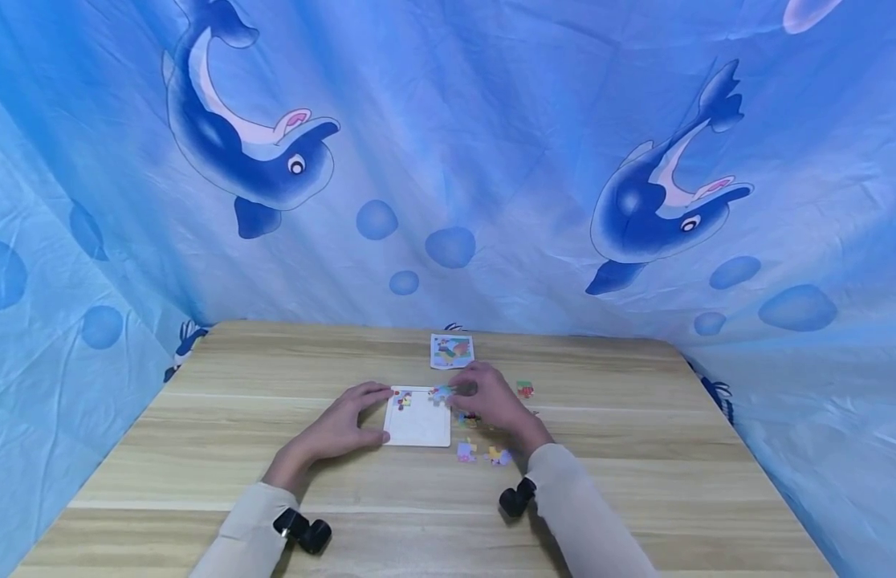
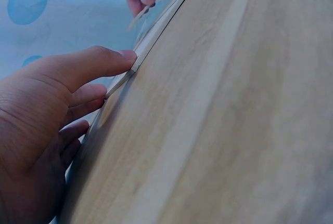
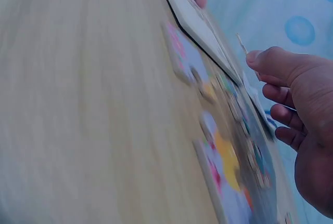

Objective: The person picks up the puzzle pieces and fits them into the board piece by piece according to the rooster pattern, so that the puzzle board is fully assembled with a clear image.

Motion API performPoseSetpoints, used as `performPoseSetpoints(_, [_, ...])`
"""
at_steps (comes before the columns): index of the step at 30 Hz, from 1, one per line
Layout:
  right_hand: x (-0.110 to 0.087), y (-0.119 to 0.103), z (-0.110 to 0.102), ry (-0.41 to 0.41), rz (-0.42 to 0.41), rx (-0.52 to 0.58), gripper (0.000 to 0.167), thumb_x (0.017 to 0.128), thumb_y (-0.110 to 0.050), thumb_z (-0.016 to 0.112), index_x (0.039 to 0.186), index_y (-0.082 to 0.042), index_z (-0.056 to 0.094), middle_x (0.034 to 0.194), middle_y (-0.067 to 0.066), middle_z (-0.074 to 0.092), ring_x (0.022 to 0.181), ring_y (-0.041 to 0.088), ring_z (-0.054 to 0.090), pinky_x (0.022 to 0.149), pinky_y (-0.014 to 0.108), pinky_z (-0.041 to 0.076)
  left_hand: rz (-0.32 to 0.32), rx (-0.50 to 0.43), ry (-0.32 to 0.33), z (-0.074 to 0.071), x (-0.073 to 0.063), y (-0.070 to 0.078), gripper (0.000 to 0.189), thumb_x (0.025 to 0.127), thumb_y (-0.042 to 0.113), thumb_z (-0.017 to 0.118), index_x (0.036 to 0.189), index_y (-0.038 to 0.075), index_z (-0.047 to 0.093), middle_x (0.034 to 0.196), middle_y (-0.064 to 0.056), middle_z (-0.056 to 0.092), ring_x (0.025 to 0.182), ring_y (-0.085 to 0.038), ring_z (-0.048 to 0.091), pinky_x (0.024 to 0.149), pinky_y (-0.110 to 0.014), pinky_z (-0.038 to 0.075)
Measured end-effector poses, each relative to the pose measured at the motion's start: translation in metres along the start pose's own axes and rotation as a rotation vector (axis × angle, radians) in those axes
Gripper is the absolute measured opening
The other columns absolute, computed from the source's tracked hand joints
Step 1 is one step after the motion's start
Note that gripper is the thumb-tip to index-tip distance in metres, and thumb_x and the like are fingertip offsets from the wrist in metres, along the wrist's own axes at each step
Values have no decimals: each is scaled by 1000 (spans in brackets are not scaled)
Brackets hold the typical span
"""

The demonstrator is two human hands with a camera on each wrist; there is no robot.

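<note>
A white puzzle board (image 1: 419, 425) lies flat on the wooden table. My left hand (image 1: 340, 425) holds it at the left side, index finger by the far corner and thumb at the near one. One colourful puzzle piece (image 1: 404, 400) sits in the board's far left corner. Between thumb and fingers, my right hand (image 1: 491, 397) pinches a bluish puzzle piece (image 1: 440, 394) over the far right corner. In the right wrist view this piece (image 3: 242, 43) appears edge-on, tilted above the board (image 3: 193, 18). The left thumb (image 2: 117, 62) touches the board's edge in the left wrist view.
Loose pieces lie right of the board, among them a lilac one (image 1: 466, 452), a yellow and lilac one (image 1: 499, 456) and a red and green one (image 1: 525, 389). Behind the board lies a picture card (image 1: 451, 352). A blue dolphin curtain (image 1: 491, 160) hangs behind the table.
</note>
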State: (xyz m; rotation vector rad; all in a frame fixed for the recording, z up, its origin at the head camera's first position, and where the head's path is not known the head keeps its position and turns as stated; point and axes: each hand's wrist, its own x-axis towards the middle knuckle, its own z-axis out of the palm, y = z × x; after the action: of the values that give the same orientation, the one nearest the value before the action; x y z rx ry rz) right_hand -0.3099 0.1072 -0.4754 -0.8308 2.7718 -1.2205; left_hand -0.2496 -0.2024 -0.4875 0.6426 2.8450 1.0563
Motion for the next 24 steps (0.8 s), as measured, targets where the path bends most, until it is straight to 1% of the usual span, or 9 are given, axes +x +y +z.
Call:
performPoseSetpoints(3, [4,-7,7,-11,-15,-11,22,91,-23,78,110,-12,79,114,1,67,113,22,59,99,43,53,3,-1,-2,0,0,0,74,86,36,80,151,12,54,159,-16,45,149,-45,37,118,-68,34])
performPoseSetpoints(7, [8,-15,14,-19,-26,-4,23,92,-22,78,111,-9,79,115,3,69,114,23,60,99,42,54,7,1,-2,-1,0,-1,73,86,37,79,151,13,54,159,-16,45,149,-44,38,118,-67,34])
performPoseSetpoints(12, [11,-21,21,-31,-34,-12,24,93,-21,77,112,-7,79,114,5,71,109,23,62,93,39,55,6,1,-1,-1,0,-2,73,87,38,79,151,14,54,159,-15,45,149,-44,38,118,-67,34])
performPoseSetpoints(16, [13,-21,25,-34,-24,-28,24,93,-22,77,112,-9,79,113,4,71,105,20,63,91,36,55,5,-6,-4,-1,0,-2,73,87,38,79,151,14,54,159,-15,45,149,-44,37,118,-67,33])
performPoseSetpoints(24, [16,-19,30,-44,-16,-69,25,92,-27,79,112,-12,80,113,2,70,108,19,60,94,37,54,6,-5,0,0,0,-2,73,87,37,80,151,14,54,159,-15,45,149,-44,38,119,-67,33])
